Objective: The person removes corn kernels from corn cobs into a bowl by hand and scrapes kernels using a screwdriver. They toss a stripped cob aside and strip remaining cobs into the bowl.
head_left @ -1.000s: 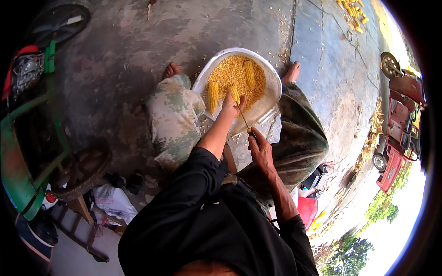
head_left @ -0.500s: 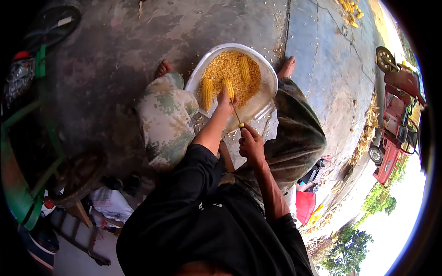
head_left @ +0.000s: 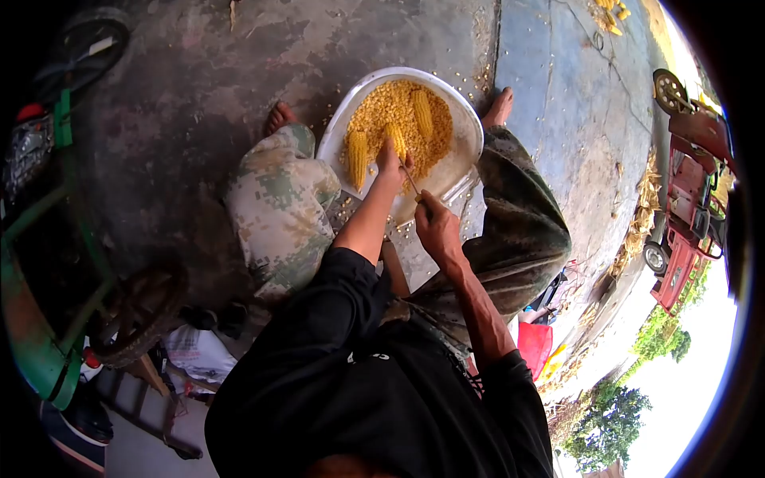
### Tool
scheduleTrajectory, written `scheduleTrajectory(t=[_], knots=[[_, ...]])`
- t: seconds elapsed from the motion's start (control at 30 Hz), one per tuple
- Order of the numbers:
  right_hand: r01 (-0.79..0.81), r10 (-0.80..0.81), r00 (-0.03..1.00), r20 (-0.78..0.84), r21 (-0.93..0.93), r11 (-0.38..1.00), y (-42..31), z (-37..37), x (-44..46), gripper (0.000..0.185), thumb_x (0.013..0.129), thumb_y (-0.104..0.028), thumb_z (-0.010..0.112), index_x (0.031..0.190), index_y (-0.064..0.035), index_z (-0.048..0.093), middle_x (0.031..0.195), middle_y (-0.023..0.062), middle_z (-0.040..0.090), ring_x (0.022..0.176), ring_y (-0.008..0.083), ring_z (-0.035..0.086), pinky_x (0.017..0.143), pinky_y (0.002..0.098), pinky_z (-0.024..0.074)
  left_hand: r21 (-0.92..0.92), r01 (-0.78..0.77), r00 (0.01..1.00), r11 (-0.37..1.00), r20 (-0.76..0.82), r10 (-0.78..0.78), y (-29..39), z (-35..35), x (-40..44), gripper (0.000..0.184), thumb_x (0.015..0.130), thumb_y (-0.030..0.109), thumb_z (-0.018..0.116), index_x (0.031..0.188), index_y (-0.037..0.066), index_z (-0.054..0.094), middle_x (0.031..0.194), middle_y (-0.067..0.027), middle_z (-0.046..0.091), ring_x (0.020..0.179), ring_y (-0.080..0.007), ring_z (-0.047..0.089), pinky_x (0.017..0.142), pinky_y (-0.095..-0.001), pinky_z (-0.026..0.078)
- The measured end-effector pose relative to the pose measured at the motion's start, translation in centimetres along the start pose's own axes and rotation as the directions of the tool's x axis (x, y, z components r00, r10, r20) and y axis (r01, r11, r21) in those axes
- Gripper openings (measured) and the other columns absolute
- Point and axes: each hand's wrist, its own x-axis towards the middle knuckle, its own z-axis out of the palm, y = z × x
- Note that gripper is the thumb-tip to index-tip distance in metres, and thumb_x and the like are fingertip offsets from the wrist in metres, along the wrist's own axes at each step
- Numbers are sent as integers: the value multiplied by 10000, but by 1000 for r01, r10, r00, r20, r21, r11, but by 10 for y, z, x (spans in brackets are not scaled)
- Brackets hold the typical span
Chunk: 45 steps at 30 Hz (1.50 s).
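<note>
A pale metal basin (head_left: 467, 119) stands on the ground between my feet, with loose yellow kernels (head_left: 390, 103) inside. My left hand (head_left: 391, 163), at the basin's near side, grips a corn cob (head_left: 395, 139) that points away from me. Closed around the handle of a screwdriver (head_left: 410, 180) is my right hand (head_left: 437, 225); the thin shaft reaches up to the held cob beside my left fingers. Where its tip meets the cob is too small to make out. Two more cobs lie on the kernels, one at the left (head_left: 358, 159) and one at the upper right (head_left: 422, 114).
Kernels are scattered on the floor around the basin. A green metal frame with a wheel (head_left: 139, 311) stands at the left. A red three-wheeled vehicle (head_left: 685, 191) is at the right, beside dry husks (head_left: 644, 199). More cobs (head_left: 612, 14) lie at the top right.
My right hand has moved up toward my left hand and the basin, with the screwdriver's visible shaft now shorter. My left hand still grips the cob. The view has shifted slightly.
</note>
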Motion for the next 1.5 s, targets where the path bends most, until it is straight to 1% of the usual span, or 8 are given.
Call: scheduleTrajectory(t=[0.27,0.3,0.37,0.5,0.57,0.8,1.23,1.5], knots=[[75,-74,993,-92,8,997,15,26,-7,379,927,-143,533,1273,3,584,763,241,675,673,340,686,593,400,513,77,-52,997,996,54,47,2,-1,7,379,946,502,552,1000,131,499,686,-58,548,465,-187,524,387,-307,468],[-139,138,990,25,294,946,19,27,-8,377,939,-176,534,1289,-40,571,717,163,642,566,257,603,501,352,448,74,-55,997,996,56,51,5,-1,7,379,946,502,552,1000,131,499,686,-58,548,465,-187,524,387,-307,468],[-358,297,934,199,522,774,33,22,-6,377,952,-208,535,1306,-84,559,671,85,608,458,174,521,409,304,384,86,35,996,996,74,-42,9,-3,7,470,952,539,520,1036,77,545,756,-98,599,554,-180,569,434,-281,491],[-694,67,669,740,655,-298,54,1,7,238,995,-295,494,1218,-216,524,712,4,489,433,51,325,338,203,230,-84,96,993,992,70,-90,12,5,0,392,952,490,557,1042,110,521,818,-70,561,619,-184,583,482,-312,527],[-694,-27,661,750,597,-403,70,2,9,243,1001,-295,484,1231,-221,513,720,3,486,436,50,329,334,201,228,-101,98,993,990,71,-91,12,7,0,403,949,487,568,1056,101,523,886,-77,558,651,-189,583,521,-314,537],[-622,367,755,544,772,135,13,-9,-9,384,1008,-296,482,1363,-150,490,688,-21,454,414,38,300,360,205,220,-14,21,999,1000,41,-21,9,10,-10,378,934,388,636,1167,126,496,915,-93,567,756,-220,590,613,-354,552],[-453,358,891,279,489,745,8,-9,-11,476,992,-295,499,1409,-67,472,661,-3,487,439,54,370,382,226,289,-101,131,981,986,155,-114,8,1,-2,443,913,424,583,1131,42,528,892,-145,617,774,-285,649,671,-399,601],[-274,248,959,140,222,936,26,3,-8,438,969,-266,510,1319,-7,556,999,244,688,913,299,678,805,379,520,47,95,992,994,85,-98,-1,-2,-4,562,901,640,521,969,83,550,665,-90,566,568,-247,592,543,-363,570]])
